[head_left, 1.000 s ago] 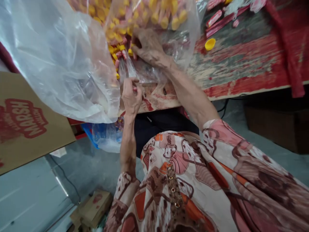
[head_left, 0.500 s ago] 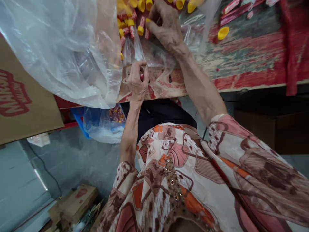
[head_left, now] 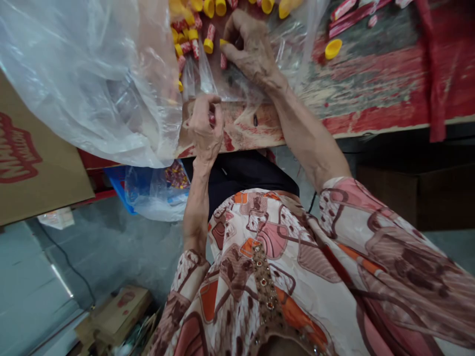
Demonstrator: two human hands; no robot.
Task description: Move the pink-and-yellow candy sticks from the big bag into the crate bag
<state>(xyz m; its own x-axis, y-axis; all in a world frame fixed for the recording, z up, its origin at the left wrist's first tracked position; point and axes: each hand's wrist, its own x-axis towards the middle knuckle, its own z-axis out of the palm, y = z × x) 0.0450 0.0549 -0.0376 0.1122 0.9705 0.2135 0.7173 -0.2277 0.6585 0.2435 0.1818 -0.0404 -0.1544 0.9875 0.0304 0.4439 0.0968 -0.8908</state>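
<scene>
My left hand is closed at the near edge of the red worn table, pinching the mouth of a small clear plastic bag and a small red piece. My right hand reaches farther onto the table, fingers curled round a red-and-white wrapped candy with a yellow cap. A pile of the same yellow-capped candies lies just beyond both hands, partly inside a large clear plastic bag that hangs over the table's left side.
A loose yellow cap and red candy sticks lie at the right on the table. A brown printed carton stands at the left. Below the table hangs a clear bag with candies by something blue. A small carton lies on the grey floor.
My right hand has shifted slightly along the candy pile and closed on a candy. My left hand keeps its pinch at the table's edge. The view has tilted a little.
</scene>
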